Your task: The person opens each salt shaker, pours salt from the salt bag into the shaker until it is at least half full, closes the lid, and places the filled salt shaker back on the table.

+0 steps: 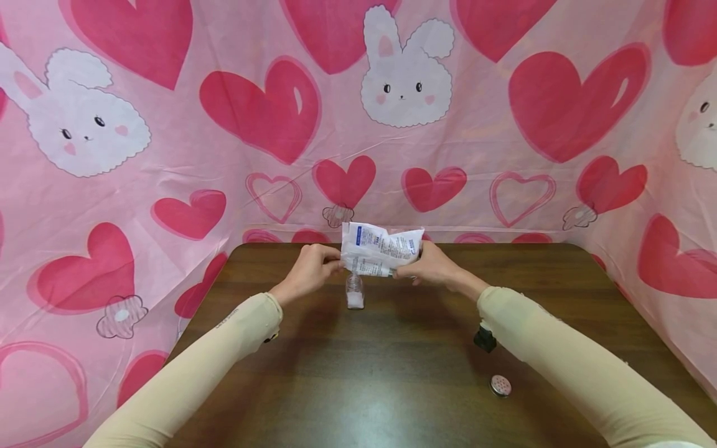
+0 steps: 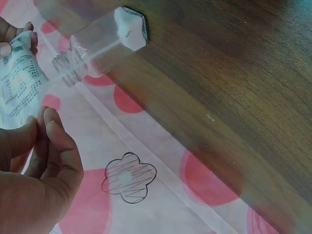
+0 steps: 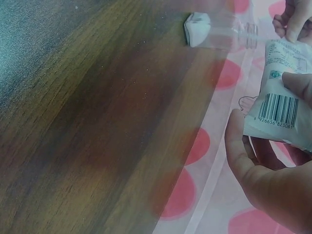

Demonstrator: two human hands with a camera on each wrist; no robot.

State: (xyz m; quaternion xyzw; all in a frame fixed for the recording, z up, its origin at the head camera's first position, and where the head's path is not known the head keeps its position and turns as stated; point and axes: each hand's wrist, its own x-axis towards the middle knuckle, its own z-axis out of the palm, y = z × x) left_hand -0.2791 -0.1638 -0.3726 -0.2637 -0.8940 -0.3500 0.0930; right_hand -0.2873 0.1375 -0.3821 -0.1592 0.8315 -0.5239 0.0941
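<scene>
My right hand [image 1: 435, 266] grips one end of a white printed plastic bag [image 1: 381, 249], thumb on the near face and fingers behind it. At the bag's other end, my left hand [image 1: 310, 272] pinches the edge by a corner between thumb and fingers. The bag lies tilted over a small clear glass jar [image 1: 355, 295] that stands upright and lidless on the table. From the bag's corner a thin white stream runs down through the threaded neck in both wrist views. White grains [image 2: 130, 29] fill the jar's bottom part. A barcode shows on the bag in the right wrist view.
A round perforated metal shaker lid [image 1: 500, 386] lies on the brown wooden table [image 1: 358, 373], near my right forearm. Small white specks dot the wood by the jar. Behind the table's far edge hangs a pink cloth [image 1: 347, 143] with hearts and rabbits.
</scene>
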